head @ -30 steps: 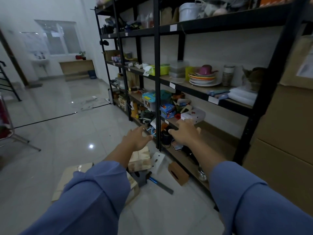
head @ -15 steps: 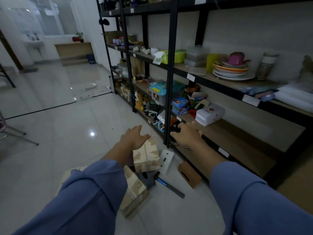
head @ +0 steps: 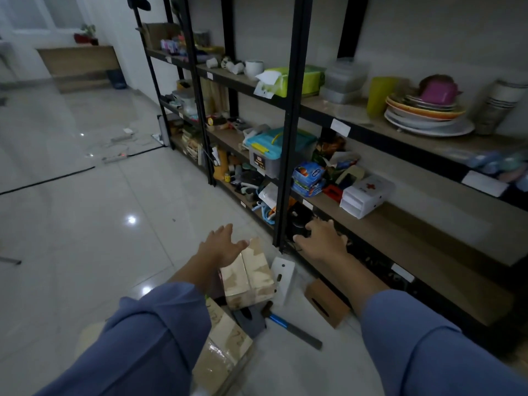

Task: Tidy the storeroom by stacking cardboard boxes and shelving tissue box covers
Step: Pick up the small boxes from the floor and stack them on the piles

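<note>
"Your hands?"

"My left hand [head: 221,248], fingers spread and empty, hovered just above the cardboard box [head: 248,277]; my right hand [head: 323,241] hung loosely curled, holding nothing."

"And the cover?"

"The brown tissue box cover [head: 325,304] lay on the floor, under my right forearm."

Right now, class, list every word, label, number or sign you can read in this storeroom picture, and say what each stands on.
Red cross sign, no words: on the white plastic first-aid box.
White paper labels on the black metal shelving: too blurred to read.
Black label on the clear plastic tub with a teal lid: too small.
Print on the blue packets: blurred.
</note>
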